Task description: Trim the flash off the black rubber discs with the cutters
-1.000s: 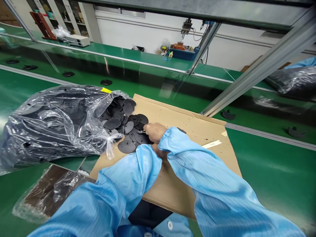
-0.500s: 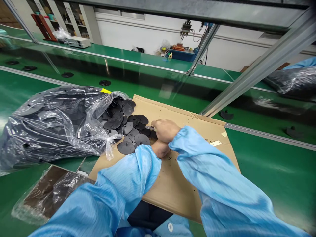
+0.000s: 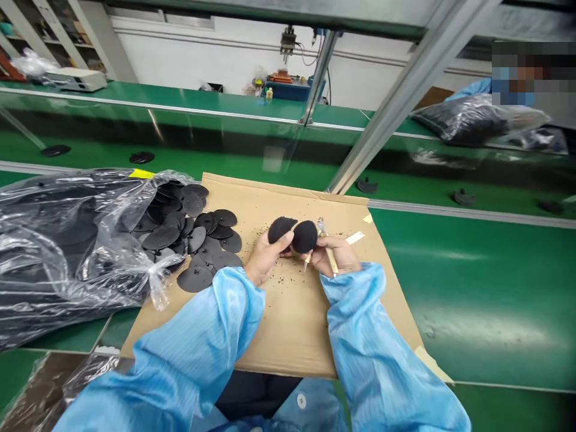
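Cardboard (image 3: 288,336), flat and brown, leaves room toward its near edge; above it, the left hand (image 3: 263,259) pinches a rounded black piece (image 3: 280,229) and the right hand (image 3: 342,255) grips a second rounded black piece (image 3: 305,237), rims close, plus a slim pale-handled tool (image 3: 332,262).

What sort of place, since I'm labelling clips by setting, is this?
Probably a factory workshop: a long green workbench, metal framing and a clear plastic bag spilling black discs.

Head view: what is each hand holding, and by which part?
Left hand: a black piece, by its lower edge. Right hand: a second black piece, by its lower right edge, plus a slim pale tool, around its middle.
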The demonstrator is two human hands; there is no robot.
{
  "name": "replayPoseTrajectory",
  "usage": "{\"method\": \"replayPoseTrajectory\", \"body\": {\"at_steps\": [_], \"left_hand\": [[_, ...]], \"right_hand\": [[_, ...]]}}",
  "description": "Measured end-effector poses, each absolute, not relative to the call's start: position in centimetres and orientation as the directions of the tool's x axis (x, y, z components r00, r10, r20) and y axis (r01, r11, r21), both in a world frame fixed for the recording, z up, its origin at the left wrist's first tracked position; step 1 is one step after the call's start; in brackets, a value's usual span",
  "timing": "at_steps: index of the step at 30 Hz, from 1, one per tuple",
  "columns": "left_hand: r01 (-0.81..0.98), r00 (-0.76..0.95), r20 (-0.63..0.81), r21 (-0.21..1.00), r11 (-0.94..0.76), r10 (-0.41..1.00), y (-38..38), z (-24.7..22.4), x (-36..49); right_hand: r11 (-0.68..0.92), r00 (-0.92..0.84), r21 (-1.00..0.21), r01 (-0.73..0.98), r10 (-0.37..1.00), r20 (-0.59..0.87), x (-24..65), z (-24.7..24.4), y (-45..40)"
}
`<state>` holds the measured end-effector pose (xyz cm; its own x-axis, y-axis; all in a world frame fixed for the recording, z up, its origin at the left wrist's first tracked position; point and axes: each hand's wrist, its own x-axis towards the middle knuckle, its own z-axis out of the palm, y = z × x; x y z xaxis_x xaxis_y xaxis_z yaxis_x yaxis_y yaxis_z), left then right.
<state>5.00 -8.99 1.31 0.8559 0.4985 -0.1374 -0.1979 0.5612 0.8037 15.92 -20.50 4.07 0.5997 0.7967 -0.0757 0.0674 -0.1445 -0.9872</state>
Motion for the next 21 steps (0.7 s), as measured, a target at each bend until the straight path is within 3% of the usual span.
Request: {"method": "replayPoseTrajectory", "body": {"at_steps": [3, 6, 9, 13, 21], "left_hand": [[-0.206, 0.839, -0.118, 0.835, 0.510, 0.532, -9.2, 1.2, 5.0], [-0.219, 0.807, -0.134, 0.837, 0.501, 0.575, -9.1, 1.2, 5.0], [-0.257, 0.803, -0.130, 0.806, 0.534, 0.582, -8.9, 1.3, 5.0], [-0.225, 0.835, -0.148, 0.787, 0.574, 0.531, -9.0, 1.5, 4.8], [-0.260, 0.794, -0.180, 0.762, 0.593, 0.580, -9.2, 1.6, 4.9]], "right_hand": [[-0.157, 0.595, -0.956, -0.247, 0.755, -0.278, 15.6, 3.7, -19.9], [-0.081, 0.629, -0.943, -0.321, 0.727, -0.276, 15.1, 3.9, -19.6], [-0.028, 0.740, -0.992, -0.119, 0.663, -0.107, 14.6, 3.9, -19.7], [-0.163, 0.825, -0.948, 0.274, 0.547, 0.145, 13.9, 3.7, -19.9], [-0.246, 0.813, -0.911, 0.330, 0.565, 0.141, 13.5, 3.2, -19.7]]}}
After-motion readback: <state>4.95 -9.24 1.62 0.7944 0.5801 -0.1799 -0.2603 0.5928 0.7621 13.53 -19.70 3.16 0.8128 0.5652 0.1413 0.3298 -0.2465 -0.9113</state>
